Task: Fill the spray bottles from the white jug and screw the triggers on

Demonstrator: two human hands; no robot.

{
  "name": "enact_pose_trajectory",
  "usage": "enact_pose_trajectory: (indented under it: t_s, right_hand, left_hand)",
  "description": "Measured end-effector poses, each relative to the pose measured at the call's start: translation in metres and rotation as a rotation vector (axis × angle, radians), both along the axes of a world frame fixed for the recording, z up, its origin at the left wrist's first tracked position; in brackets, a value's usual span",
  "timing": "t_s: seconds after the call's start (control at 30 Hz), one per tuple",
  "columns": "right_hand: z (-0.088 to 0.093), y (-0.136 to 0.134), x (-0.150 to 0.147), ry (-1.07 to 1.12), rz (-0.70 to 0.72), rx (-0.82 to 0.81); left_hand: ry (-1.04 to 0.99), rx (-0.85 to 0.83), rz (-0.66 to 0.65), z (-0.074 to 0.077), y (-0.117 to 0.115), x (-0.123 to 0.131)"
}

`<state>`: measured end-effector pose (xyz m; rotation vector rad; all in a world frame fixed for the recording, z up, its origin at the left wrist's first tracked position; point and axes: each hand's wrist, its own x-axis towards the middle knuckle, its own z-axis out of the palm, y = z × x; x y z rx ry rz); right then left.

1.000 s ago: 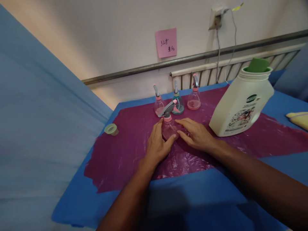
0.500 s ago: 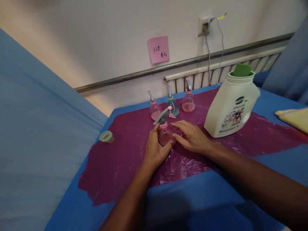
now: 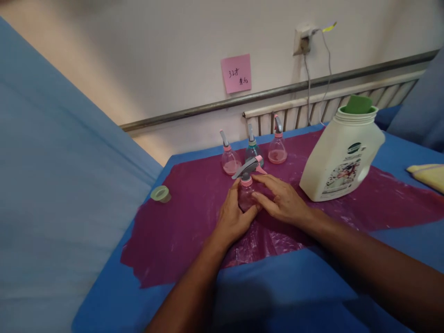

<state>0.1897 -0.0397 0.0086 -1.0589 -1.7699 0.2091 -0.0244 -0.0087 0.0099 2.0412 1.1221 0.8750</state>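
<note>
A clear spray bottle [image 3: 245, 196] with a pink collar and a grey-and-pink trigger head stands upright on the purple plastic sheet [image 3: 183, 222]. My left hand [image 3: 233, 217] curls round its left and near side, thumb across the front. From the right, my right hand [image 3: 284, 199] closes on the same bottle with thumb and fingers, covering part of its body. Just behind stand several similar bottles: one with pink liquid [image 3: 231, 164] at left, a teal one [image 3: 253, 150] partly hidden by the held bottle's head, and another with pink liquid [image 3: 277, 155] at right.
A large cream jug [image 3: 333, 171] with a green scoop [image 3: 359, 104] in its mouth stands to the right. A small pale green cup [image 3: 161, 194] sits at left. Yellow cloth [image 3: 428, 173] lies far right. Behind are a wall, a rail and a plugged cable [image 3: 307, 69].
My right hand has come in closer against the spray bottle. My left hand keeps its place round it. The whole view has shifted slightly, so everything appears further right.
</note>
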Motion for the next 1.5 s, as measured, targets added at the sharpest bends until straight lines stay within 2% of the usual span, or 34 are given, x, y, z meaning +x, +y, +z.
enact_pose_trajectory:
  t_s: [0.27,0.53,0.93,1.1,1.27,1.33,1.5]
  right_hand:
    - [0.003,-0.006,0.001,-0.042,-0.058,0.038]
    - [0.017,-0.009,-0.004,-0.004,-0.138,0.042]
    - [0.018,-0.008,-0.002,-0.055,-0.156,0.065]
    - [0.024,-0.009,-0.006,-0.090,-0.271,0.053]
    - [0.023,-0.003,-0.019,0.024,-0.392,-0.071]
    - [0.025,-0.003,-0.022,0.097,-0.356,-0.141]
    - [0.039,-0.009,-0.014,0.136,-0.100,-0.327]
  left_hand:
    - [-0.003,0.109,-0.011,-0.002,-0.003,0.002]
    - [0.029,0.118,-0.018,-0.005,-0.006,0.006]
    - [0.030,0.154,-0.038,-0.008,-0.008,0.006]
    - [0.028,0.170,-0.025,-0.008,-0.007,0.008]
    - [0.019,0.195,0.004,-0.008,-0.007,0.011]
    - [0.033,0.185,0.021,-0.007,-0.008,0.013]
    - [0.043,0.164,0.007,-0.004,-0.011,0.014]
